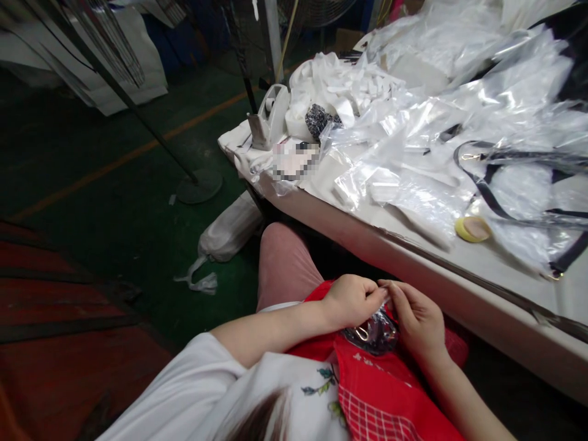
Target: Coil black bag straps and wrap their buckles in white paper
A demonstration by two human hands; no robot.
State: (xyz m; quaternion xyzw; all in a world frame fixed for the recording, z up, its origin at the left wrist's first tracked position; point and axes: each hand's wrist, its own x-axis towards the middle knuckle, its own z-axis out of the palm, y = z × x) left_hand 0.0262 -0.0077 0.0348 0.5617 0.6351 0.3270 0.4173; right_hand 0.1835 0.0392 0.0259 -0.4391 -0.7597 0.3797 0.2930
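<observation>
bagged dark strap (373, 335) is lying on the red apron (381, 383) across the lap, the lap probably taking its weight. left hand (351, 300) and right hand (419, 318) are meeting just above, fingers closed, apparently pinching the bag's upper edge, likely for control. bench (413, 269) alongside is carrying clear plastic bags (413, 147) and a yellow roll (473, 229); a pole's round base (198, 187) is standing on green floor (138, 202).

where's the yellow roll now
In the head view, the yellow roll lies on the right, near the front edge of the table, beside clear plastic bags.
</observation>
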